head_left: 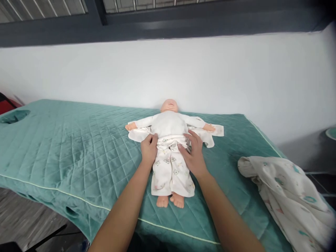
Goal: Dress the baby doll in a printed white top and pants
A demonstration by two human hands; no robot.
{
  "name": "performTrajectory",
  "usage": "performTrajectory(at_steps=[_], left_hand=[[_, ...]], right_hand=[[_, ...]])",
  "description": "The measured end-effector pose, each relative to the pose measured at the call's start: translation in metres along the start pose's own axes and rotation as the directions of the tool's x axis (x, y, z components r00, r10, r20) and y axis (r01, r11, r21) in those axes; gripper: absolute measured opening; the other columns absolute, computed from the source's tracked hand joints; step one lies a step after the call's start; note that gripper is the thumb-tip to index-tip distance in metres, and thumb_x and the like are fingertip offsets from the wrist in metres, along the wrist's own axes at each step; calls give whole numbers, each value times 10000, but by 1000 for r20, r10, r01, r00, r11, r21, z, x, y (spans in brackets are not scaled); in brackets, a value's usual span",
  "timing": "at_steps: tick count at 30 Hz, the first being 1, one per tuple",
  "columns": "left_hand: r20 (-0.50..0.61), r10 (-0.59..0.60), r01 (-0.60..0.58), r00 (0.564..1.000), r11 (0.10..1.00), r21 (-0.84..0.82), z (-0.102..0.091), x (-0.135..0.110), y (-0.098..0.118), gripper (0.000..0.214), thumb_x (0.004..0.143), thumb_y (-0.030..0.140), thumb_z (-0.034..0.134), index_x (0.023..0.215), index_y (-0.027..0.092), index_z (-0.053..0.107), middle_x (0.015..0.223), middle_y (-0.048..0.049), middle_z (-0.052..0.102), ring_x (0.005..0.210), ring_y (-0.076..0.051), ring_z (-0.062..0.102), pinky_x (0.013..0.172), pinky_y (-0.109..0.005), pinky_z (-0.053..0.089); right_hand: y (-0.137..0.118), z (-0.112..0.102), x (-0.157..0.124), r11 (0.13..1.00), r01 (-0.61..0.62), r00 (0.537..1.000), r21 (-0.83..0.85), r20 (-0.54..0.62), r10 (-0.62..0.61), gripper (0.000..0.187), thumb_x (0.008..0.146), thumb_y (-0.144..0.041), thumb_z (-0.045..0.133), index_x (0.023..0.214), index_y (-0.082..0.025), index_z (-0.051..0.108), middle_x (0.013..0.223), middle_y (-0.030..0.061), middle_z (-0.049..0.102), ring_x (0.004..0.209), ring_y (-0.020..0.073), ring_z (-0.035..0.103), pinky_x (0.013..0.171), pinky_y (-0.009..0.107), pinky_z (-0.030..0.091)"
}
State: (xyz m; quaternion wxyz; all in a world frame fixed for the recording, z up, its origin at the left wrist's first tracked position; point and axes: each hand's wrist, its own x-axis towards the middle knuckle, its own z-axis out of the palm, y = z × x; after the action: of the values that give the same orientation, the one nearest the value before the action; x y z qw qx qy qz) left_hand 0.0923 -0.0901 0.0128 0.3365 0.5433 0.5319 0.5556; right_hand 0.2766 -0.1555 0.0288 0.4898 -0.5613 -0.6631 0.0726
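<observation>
A baby doll (169, 120) lies face up on a green quilted table (78, 150), arms spread, head toward the wall. It wears a white top and white patterned trousers (169, 171); bare feet stick out toward me. My left hand (148, 148) is closed in a pinch on the trousers' waistband at the doll's left hip side. My right hand (193, 152) rests on the other side of the waistband, fingers curled into the cloth. An open white garment (214, 134) lies spread under the doll.
A crumpled patterned cloth (286, 190) lies on the table's right end. The table has a face hole (14, 116) at far left. A white wall runs right behind the doll's head; floor shows below left.
</observation>
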Motion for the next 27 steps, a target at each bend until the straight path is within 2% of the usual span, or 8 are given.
performTrajectory(at_steps=[4, 11, 15, 22, 27], left_hand=[[7, 1, -1, 1000, 1000, -5, -1, 0, 0, 462, 929, 516, 539, 611, 198, 437, 581, 53, 399, 617, -110, 387, 614, -251, 305], [8, 2, -2, 1000, 1000, 9, -2, -1, 2, 456, 934, 523, 528, 623, 198, 454, 586, 51, 424, 626, -111, 409, 627, -248, 316], [14, 21, -21, 1000, 999, 43, -1, -1, 1, 448, 943, 519, 510, 631, 202, 450, 589, 48, 438, 616, -113, 415, 629, -249, 313], [-7, 45, -41, 999, 961, 274, -3, -3, 7, 423, 972, 463, 454, 634, 212, 419, 581, 29, 437, 599, -133, 389, 618, -271, 253], [-20, 11, -1, 1000, 901, 434, -4, -2, 10, 424, 997, 442, 406, 641, 220, 464, 595, -1, 505, 601, -153, 411, 616, -286, 212]], right_hand=[[3, 0, 0, 1000, -30, 999, -4, 36, 30, 373, 957, -503, 575, 1241, -269, 513, 1511, 130, 408, 1438, 314, 346, 1175, 556, 320], [5, 1, 5, 999, 11, 999, -44, 52, -9, 349, 954, -527, 582, 1188, -274, 530, 1537, 122, 377, 1446, 321, 333, 1179, 566, 292], [5, 3, 6, 997, 36, 999, -73, 38, -33, 269, 976, -518, 552, 1029, -253, 553, 1486, 122, 426, 1403, 320, 377, 1153, 557, 325], [-7, -5, -3, 966, 143, 987, -217, 100, -123, 322, 1016, -444, 517, 806, -213, 592, 1464, 103, 441, 1360, 334, 385, 1134, 567, 333], [-11, -16, -23, 963, 73, 994, -261, 94, -50, 322, 1008, -439, 531, 802, -206, 614, 1448, 110, 439, 1344, 354, 379, 1112, 593, 361]])
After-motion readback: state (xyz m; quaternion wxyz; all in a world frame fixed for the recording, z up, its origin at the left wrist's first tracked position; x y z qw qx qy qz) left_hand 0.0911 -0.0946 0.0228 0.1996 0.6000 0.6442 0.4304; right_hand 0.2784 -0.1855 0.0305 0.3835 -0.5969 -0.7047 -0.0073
